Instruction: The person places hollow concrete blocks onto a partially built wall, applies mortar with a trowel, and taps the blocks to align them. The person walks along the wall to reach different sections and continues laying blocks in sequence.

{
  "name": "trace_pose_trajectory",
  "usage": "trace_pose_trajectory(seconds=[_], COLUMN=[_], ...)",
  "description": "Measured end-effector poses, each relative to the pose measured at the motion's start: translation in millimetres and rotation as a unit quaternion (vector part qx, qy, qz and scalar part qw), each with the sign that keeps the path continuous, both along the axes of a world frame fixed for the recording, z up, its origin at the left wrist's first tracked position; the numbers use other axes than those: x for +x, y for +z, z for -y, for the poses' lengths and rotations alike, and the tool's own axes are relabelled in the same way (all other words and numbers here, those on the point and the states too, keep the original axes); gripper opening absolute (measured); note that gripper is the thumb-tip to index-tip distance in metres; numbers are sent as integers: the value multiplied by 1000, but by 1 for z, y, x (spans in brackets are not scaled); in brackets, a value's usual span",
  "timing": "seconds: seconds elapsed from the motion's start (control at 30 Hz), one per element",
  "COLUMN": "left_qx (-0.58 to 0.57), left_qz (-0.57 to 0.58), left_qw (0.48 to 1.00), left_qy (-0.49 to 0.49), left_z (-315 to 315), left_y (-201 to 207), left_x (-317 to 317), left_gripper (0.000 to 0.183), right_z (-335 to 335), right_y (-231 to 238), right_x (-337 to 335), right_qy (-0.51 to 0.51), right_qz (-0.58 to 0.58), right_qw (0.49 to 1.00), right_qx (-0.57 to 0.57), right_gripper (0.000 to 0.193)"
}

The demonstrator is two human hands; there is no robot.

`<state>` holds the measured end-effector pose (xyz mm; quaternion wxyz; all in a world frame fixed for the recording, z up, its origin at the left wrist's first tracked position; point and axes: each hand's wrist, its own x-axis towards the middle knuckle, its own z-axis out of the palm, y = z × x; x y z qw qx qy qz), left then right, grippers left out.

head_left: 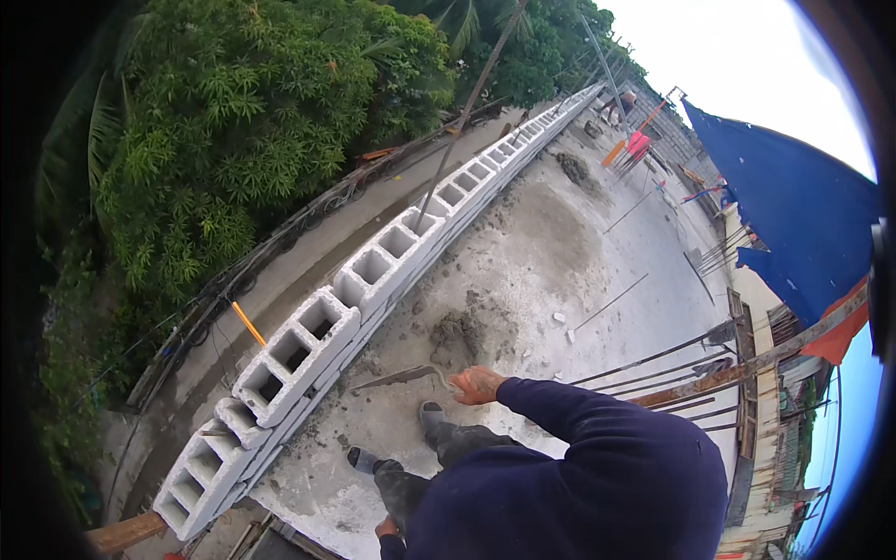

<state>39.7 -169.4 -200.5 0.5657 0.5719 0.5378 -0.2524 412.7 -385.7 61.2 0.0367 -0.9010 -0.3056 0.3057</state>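
Note:
My right hand [478, 385] is closed around the handle of a trowel [397, 377], its pointed blade held out toward the block wall. Just beyond the trowel, a small heap of wet mortar [457, 334] lies on the concrete slab. Low in the view, my left hand [385, 526] hangs beside my leg, mostly hidden by my body; its fingers cannot be made out. A row of hollow concrete blocks [320, 317] runs along the slab's edge in front of me. At its near end a smaller block piece [241, 422] sits between larger blocks.
Steel bars [672, 387] jut out on the right, close to my right arm. A thin pole [476, 93] leans at the block row. Another mortar heap [581, 171] lies farther along. A blue tarp [793, 205] hangs at right; trees [252, 131] grow beyond the wall.

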Motion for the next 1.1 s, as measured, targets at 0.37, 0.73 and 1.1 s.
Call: trace_pose_trajectory(seconds=[0.37,0.73,1.1], left_qx=[-19,-15,-16], left_qz=[-35,-35,-118], left_qw=[982,976,929], left_qy=[-187,-215,-350], left_z=[-30,52,112], left_y=[18,58,54], left_x=[131,281,368], left_gripper=[51,55,42], right_z=[278,361,391], right_y=[-13,-31,-38], right_x=[-182,-194,-134], right_qy=[-667,-678,-727], right_qz=[27,-127,-204], right_qw=[742,722,647], right_qx=[-61,-48,101], right_gripper=[35,38,27])
